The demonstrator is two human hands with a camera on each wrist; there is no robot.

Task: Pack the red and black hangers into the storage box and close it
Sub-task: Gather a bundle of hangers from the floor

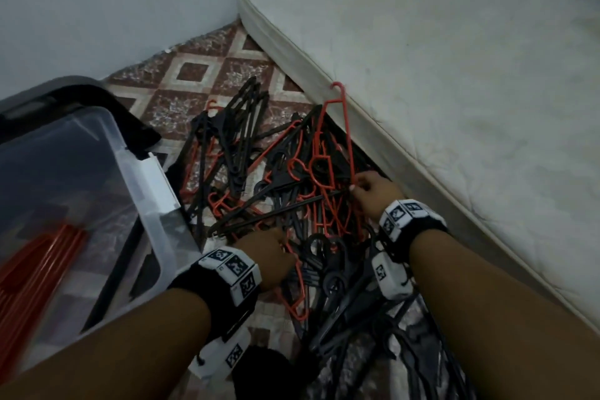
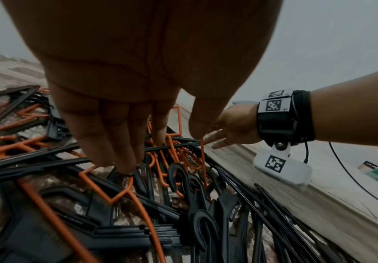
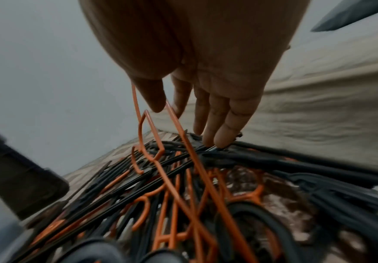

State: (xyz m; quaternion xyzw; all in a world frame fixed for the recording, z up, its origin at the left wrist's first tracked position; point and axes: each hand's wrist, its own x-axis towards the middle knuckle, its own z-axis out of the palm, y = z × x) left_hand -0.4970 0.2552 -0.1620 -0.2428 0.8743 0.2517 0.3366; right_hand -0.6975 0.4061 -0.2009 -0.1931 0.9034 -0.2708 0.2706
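The hangers point(image 1: 276, 191), red and black, lie tangled in one heap on the patterned rug point(image 1: 201, 75), wedged between the storage box point(image 1: 97, 191) at the rug's left edge and the mattress point(image 1: 438, 75) along its right edge. The box is open, its lid point(image 1: 81, 91) leaning behind it, and a few red hangers already lie inside, so packing is judged under way with most of the heap left.

The right hand point(image 1: 373, 188) works at the mattress side of the heap, thumb and forefinger pinched on a thin red hanger point(image 1: 337, 127) that stands tilted above the others, the other fingers straight and touching black bars. Lifting it by one thin bar probably lets it slip free of the tangle.

The left hand point(image 1: 272, 256) reaches into the near side, beside the box corner. Its fingers point down together among the bars; thumb and forefinger seem to pinch another red wire, though blur makes that uncertain.
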